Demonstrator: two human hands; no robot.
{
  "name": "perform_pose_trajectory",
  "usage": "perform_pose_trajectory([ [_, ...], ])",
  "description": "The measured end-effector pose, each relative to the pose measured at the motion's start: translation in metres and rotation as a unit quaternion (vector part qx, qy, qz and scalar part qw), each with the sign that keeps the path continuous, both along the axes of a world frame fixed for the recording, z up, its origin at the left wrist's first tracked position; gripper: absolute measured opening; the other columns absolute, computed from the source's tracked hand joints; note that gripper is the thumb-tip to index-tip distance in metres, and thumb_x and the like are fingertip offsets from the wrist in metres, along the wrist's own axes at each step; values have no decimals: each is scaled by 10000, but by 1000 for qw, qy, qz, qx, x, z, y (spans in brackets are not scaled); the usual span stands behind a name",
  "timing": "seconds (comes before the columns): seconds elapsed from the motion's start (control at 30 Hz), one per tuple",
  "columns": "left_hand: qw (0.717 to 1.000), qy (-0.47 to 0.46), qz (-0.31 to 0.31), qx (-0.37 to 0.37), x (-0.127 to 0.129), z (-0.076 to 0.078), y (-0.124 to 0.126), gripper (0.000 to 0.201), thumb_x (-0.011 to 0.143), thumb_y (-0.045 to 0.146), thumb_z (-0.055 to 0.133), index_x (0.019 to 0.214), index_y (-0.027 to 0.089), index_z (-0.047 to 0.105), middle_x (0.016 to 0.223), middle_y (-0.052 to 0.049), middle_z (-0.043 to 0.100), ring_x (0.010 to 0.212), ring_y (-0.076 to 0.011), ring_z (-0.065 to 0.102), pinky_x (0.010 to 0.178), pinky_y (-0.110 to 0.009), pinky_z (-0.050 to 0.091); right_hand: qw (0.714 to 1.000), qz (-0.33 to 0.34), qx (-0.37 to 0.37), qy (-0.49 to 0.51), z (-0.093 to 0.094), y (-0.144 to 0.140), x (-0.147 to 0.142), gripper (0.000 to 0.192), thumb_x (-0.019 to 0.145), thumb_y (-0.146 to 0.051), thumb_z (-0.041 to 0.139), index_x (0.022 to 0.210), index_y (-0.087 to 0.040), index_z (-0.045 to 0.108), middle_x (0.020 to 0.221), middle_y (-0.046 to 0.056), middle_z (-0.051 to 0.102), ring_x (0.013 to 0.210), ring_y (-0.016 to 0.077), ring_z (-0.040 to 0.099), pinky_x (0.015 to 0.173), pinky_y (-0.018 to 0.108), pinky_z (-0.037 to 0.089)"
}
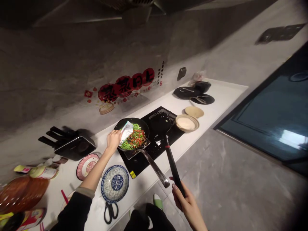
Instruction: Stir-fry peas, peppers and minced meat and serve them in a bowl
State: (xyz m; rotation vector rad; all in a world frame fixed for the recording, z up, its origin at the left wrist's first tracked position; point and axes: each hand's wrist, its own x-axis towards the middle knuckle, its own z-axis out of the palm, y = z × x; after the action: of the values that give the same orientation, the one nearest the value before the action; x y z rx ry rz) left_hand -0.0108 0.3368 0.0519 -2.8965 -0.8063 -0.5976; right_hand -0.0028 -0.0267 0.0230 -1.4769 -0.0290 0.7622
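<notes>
My left hand (113,139) holds a small white packet (126,130) tilted over a black frying pan (144,127) on the black cooktop (158,142). The pan is full of chopped green and red vegetables (133,139). Its metal handle (155,169) points toward me. My right hand (186,202) grips the long black handle of a spatula (165,134), whose dark blade hovers over the cooktop just right of the pan.
A blue patterned bowl (115,183), a pink plate (87,165), scissors (110,211) and a knife block (71,144) sit on the white counter to the left. Tan bowls (187,123) and black plates (194,94) lie beyond the cooktop. Bottles and packets crowd the far left.
</notes>
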Motion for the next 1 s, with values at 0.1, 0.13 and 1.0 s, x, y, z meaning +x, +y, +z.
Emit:
perform_pose_trajectory([
  [0.1,1000,2,4,4,5,0,-1,316,879,315,386,738,175,632,732,-106,633,796,-226,558,707,-294,378,1000,18,2,-5,-5,-1,5,582,647,-581,623,1050,-165,566,488,-91,281,409,46,226,396,198,137],
  [0.13,1000,3,4,2,6,0,-1,317,879,317,386,736,177,632,733,-105,633,799,-226,557,706,-292,378,1000,22,2,-10,-6,-2,7,582,653,-579,620,1054,-162,563,491,-89,289,412,46,226,395,200,136],
  [1.0,998,50,17,20,37,-3,7,422,909,363,297,817,156,653,809,-119,660,850,-234,575,663,-287,376,998,39,-29,-27,-8,-15,12,670,668,-622,566,1128,-138,505,494,-100,245,418,49,209,400,203,126],
])
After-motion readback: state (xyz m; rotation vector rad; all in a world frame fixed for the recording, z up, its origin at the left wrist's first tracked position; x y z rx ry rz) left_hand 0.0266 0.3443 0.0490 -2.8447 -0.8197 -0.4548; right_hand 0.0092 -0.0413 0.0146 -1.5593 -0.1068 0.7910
